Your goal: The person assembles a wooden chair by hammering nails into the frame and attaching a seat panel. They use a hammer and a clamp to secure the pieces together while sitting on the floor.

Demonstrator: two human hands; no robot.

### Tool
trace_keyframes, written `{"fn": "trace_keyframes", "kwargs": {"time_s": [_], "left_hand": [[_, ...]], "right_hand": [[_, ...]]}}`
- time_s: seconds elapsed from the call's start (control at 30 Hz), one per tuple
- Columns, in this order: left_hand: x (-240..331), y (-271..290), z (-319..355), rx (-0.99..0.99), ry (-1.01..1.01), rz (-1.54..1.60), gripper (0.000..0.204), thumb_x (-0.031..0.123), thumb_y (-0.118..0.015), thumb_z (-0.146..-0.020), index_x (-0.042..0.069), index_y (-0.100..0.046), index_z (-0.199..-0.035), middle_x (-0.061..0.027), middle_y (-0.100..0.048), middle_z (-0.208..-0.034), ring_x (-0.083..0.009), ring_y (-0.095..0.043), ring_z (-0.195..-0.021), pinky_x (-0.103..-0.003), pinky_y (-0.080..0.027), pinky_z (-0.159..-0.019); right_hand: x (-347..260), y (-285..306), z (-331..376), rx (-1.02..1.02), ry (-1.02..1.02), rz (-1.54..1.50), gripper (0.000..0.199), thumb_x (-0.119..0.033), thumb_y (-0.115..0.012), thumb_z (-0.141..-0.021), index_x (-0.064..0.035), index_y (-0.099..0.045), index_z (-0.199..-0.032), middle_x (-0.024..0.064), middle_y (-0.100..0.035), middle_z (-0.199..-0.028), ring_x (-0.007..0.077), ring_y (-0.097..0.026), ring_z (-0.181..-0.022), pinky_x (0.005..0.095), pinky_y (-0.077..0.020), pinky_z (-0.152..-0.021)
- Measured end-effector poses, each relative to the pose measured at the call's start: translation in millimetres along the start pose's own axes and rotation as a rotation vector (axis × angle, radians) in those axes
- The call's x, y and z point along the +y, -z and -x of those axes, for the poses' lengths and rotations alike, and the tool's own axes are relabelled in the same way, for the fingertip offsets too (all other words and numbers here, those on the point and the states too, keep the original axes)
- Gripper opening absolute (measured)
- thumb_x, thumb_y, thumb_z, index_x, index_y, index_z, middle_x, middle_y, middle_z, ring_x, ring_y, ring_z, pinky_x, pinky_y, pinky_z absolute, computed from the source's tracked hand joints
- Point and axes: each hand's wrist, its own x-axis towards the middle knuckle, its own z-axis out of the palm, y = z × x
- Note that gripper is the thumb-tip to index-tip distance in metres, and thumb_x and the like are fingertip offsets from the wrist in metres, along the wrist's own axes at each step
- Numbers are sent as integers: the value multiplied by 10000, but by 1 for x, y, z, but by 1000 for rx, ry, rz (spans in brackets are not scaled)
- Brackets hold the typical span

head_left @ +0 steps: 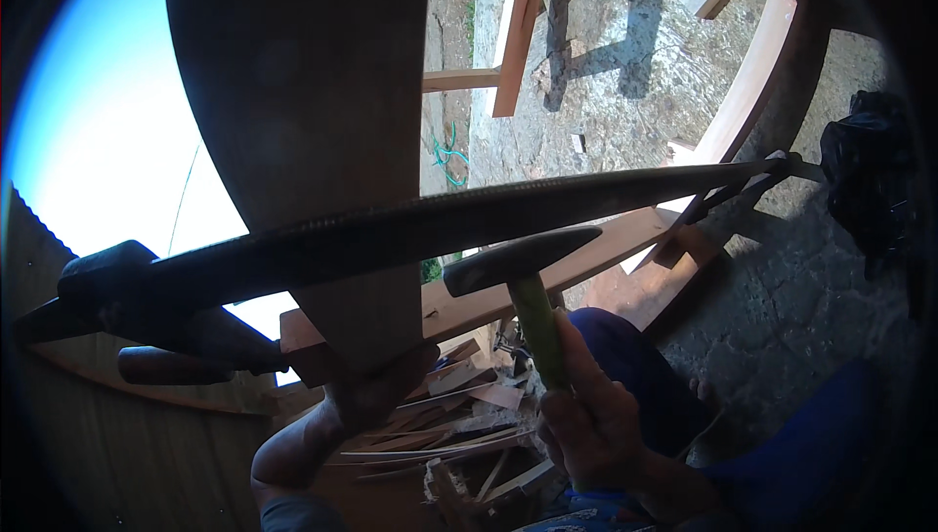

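Across from me, the person wears a wide fisheye on the head, the left one of a side-by-side pair, facing down and outward. It sits close above the left hand (pixel 371 393) at seven o'clock and the right hand (pixel 598 410) at five, reaching far to the sunlit floor (pixel 640 131) at two and bright sky (pixel 122 112) at ten.

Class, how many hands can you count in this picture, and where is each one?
2. The left hand is at the lower end of the wide dark panel; the right hand grips the hammer. Shadow may hide others.
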Motion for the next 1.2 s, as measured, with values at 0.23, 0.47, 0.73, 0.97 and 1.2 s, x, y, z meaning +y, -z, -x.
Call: {"fn": "trace_keyframes", "kwargs": {"time_s": [0.23, 0.47, 0.73, 0.97, 1.2], "left_hand": [[-9, -1, 2, 13, -25, 27, 251, 99, -754, -881, -7, -670, -1092, -78, -678, -953, -153, -673, -833, -321, -564, -679], [-7, 3, 2, -36, -21, 1, 223, 101, -753, -882, 0, -677, -1066, -73, -678, -912, -142, -672, -796, -310, -553, -635], [1, -2, 0, -8, 23, 68, 205, 111, -762, -879, 5, -695, -1041, -53, -682, -852, -120, -667, -723, -281, -547, -574], [-3, 1, -2, -23, -109, -23, 234, 129, -766, -882, 6, -695, -1068, -75, -687, -929, -146, -679, -796, -295, -555, -608], [-13, 4, -1, -51, -105, -80, 276, 128, -776, -871, -5, -670, -1089, -77, -685, -956, -162, -684, -806, -311, -566, -626]], "right_hand": [[11, 0, 1, -113, -4, 150, 658, -65, -455, -1031, -34, -106, -1588, 86, -689, -929, 13, -504, -519, 197, -409, -457], [14, -14, -4, 0, 157, 286, 647, -48, -548, -974, 18, -252, -1546, 235, -650, -1166, 129, -649, -568, 272, -479, -458], [15, 0, 3, 85, 591, 830, 786, 12, -715, -787, -4, -388, -1502, 27, -514, -620, 121, -508, -459, 296, -382, -378], [69, 1, 26, -70, 366, 624, 697, -46, -709, -805, -35, -470, -1461, -13, -427, -593, 104, -429, -422, 301, -354, -356], [47, -1, -8, 96, 706, 810, 705, 15, -697, -801, 33, -430, -1452, 44, -577, -686, 138, -536, -474, 291, -395, -379]]}}
